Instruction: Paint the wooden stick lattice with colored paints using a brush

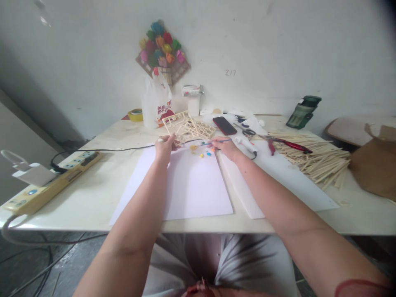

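Note:
My right hand (225, 148) pinches a thin blue paintbrush (225, 140), its tip pointing left over small dabs of paint. A yellow-brown smear (193, 147), a yellow dab (201, 156) and a blue dab (208, 154) lie on the white paper (194, 185). At the paper's far left part, my left hand (166, 145) has its fingers closed. What they hold is too small to make out. Right beyond it sits a lattice of pale wooden sticks (193, 126), some joined into frames.
A glue gun (246, 145), scissors (248, 131), phone (224, 125) and red-handled pliers (293, 145) lie to the right, before a pile of wooden sticks (321, 161). A power strip (55, 185) with a black cable runs along the left. Behind stand a plastic bag (151, 103) and white cup (193, 105).

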Available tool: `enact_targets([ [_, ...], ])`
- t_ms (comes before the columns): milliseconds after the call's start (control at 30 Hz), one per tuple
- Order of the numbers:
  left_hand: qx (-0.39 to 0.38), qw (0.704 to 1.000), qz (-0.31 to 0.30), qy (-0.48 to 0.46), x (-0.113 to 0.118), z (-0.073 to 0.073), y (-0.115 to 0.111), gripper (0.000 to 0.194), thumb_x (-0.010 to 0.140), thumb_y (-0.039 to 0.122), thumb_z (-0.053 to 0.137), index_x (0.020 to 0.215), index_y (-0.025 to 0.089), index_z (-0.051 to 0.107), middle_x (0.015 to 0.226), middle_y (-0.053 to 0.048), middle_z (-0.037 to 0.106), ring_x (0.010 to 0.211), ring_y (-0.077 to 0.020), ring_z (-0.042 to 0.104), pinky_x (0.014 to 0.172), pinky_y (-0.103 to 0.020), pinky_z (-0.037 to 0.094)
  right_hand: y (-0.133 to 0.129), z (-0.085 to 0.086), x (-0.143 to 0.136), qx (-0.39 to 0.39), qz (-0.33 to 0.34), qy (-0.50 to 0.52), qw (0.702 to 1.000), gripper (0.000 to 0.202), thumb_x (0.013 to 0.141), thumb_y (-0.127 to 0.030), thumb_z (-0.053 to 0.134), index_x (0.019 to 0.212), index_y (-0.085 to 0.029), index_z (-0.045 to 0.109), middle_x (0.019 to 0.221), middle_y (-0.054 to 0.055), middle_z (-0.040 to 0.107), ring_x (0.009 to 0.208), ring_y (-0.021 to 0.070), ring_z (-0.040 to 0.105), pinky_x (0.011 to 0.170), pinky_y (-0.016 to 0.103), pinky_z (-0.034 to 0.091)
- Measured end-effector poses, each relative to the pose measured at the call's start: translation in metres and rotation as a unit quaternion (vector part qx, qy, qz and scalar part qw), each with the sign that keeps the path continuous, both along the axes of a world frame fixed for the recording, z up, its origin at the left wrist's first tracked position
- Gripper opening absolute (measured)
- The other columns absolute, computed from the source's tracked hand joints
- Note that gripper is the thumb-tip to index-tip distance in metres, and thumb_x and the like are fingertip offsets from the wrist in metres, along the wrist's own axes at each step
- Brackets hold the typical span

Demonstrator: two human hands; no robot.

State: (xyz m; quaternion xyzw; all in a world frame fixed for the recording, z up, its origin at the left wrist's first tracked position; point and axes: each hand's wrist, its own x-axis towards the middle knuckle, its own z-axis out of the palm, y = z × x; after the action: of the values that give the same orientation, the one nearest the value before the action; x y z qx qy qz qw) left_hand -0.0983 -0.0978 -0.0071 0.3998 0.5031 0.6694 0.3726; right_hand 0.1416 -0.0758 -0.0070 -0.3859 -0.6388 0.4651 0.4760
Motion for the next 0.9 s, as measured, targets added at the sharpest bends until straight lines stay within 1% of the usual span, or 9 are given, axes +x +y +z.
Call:
enact_targets([
  [200, 0.001, 1.0, 0.001, 0.001, -0.001, -0.001, 0.0, 0.03, 0.07, 0.041, 0.071, 0.07, 0.013, 0.061, 0.053, -0.001, 0.062, 0.041, -0.0105, 0.057, 0.042, -0.019, 0.044, 0.003, 0.002, 0.006, 0.026, -0.008, 0.016, 1.0, 0.016, 0.065, -0.031, 0.071, 0.062, -0.015, 0.069, 0.061, 0.004, 0.068, 0.049, 0.0089, 0.048, 0.05, 0.024, 0.041],
  [367, -0.005, 1.0, 0.003, 0.004, 0.0, -0.001, 0.0, 0.031, 0.07, 0.042, 0.07, 0.073, 0.012, 0.062, 0.057, -0.002, 0.065, 0.043, -0.0104, 0.058, 0.044, -0.02, 0.046, 0.001, 0.0, 0.001, 0.012, 0.004, 0.051, 0.999, 0.023, 0.063, -0.038, 0.075, 0.068, -0.016, 0.069, 0.061, 0.003, 0.069, 0.053, 0.0102, 0.053, 0.051, 0.023, 0.043],
  [533, -0.006, 1.0, 0.004, 0.008, 0.0, 0.0, 0.0, 0.031, 0.07, 0.043, 0.07, 0.071, 0.013, 0.062, 0.056, -0.002, 0.064, 0.043, -0.0104, 0.058, 0.044, -0.02, 0.046, 0.001, -0.002, -0.005, 0.01, 0.009, 0.018, 1.0, 0.03, 0.065, -0.045, 0.076, 0.066, -0.016, 0.067, 0.062, 0.003, 0.068, 0.049, 0.0087, 0.049, 0.048, 0.023, 0.042],
  [633, -0.001, 1.0, 0.002, 0.005, -0.001, -0.001, 0.0, 0.032, 0.069, 0.044, 0.071, 0.07, 0.013, 0.062, 0.056, -0.002, 0.064, 0.043, -0.0106, 0.058, 0.043, -0.02, 0.045, 0.004, -0.003, -0.003, 0.017, -0.006, 0.023, 1.0, 0.036, 0.065, -0.051, 0.076, 0.065, -0.016, 0.066, 0.061, 0.003, 0.067, 0.051, 0.0099, 0.052, 0.048, 0.023, 0.042],
  [767, 0.0, 1.0, 0.001, 0.004, -0.001, -0.001, 0.001, 0.032, 0.069, 0.044, 0.071, 0.07, 0.014, 0.061, 0.058, -0.003, 0.065, 0.043, -0.0106, 0.058, 0.042, -0.019, 0.044, 0.006, -0.004, -0.001, 0.016, -0.009, 0.056, 0.998, 0.045, 0.062, -0.059, 0.076, 0.068, -0.016, 0.067, 0.057, 0.003, 0.065, 0.056, 0.0127, 0.059, 0.05, 0.023, 0.044],
  [833, -0.002, 1.0, 0.002, 0.007, -0.001, -0.001, 0.001, 0.031, 0.07, 0.043, 0.07, 0.07, 0.014, 0.061, 0.059, -0.003, 0.065, 0.043, -0.0104, 0.058, 0.042, -0.019, 0.043, 0.006, -0.005, -0.001, 0.013, -0.006, 0.065, 0.998, 0.047, 0.06, -0.061, 0.076, 0.069, -0.015, 0.068, 0.055, 0.002, 0.064, 0.059, 0.0139, 0.061, 0.05, 0.023, 0.045],
  [900, -0.004, 1.0, 0.003, 0.008, 0.0, -0.001, 0.0, 0.031, 0.07, 0.043, 0.07, 0.07, 0.014, 0.061, 0.059, -0.003, 0.065, 0.043, -0.0105, 0.058, 0.042, -0.019, 0.043, 0.005, -0.005, -0.003, 0.008, -0.007, 0.067, 0.998, 0.048, 0.06, -0.062, 0.076, 0.069, -0.015, 0.068, 0.056, 0.003, 0.065, 0.057, 0.0133, 0.061, 0.049, 0.023, 0.045],
])
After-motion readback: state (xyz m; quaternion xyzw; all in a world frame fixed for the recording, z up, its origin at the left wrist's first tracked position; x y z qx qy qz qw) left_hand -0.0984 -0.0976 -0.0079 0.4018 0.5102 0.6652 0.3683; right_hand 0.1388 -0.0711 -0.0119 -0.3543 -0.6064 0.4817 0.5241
